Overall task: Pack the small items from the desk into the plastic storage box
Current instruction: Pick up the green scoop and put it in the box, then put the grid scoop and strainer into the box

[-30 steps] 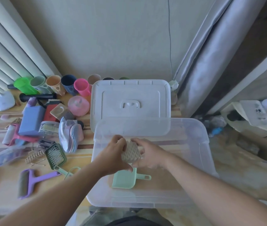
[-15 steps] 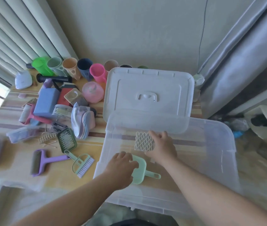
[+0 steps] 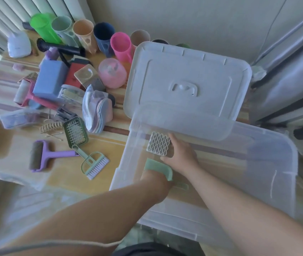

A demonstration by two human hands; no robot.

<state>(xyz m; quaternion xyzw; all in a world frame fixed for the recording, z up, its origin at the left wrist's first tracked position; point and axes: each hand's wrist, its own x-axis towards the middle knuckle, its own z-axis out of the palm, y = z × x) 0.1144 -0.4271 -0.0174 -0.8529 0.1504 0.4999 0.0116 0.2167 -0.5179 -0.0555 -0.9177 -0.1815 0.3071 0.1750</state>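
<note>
Packing has barely begun: right hand [image 3: 181,157] pinches a lattice pad [image 3: 159,146] and left hand [image 3: 154,179], fingers hidden, reaches the green dustpan [image 3: 160,168] inside the storage box [image 3: 276,182], while cups [image 3: 120,46] and brushes [image 3: 94,164] crowd the frame's left

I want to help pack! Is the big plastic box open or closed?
Open. The lid is off, lying behind the box, and both hands reach inside with a white pad and a green dustpan.

Right hand [image 3: 181,157] gripping white lattice pad [image 3: 159,144] inside clear storage box [image 3: 269,183], left hand under mint dustpan [image 3: 160,169].
</note>
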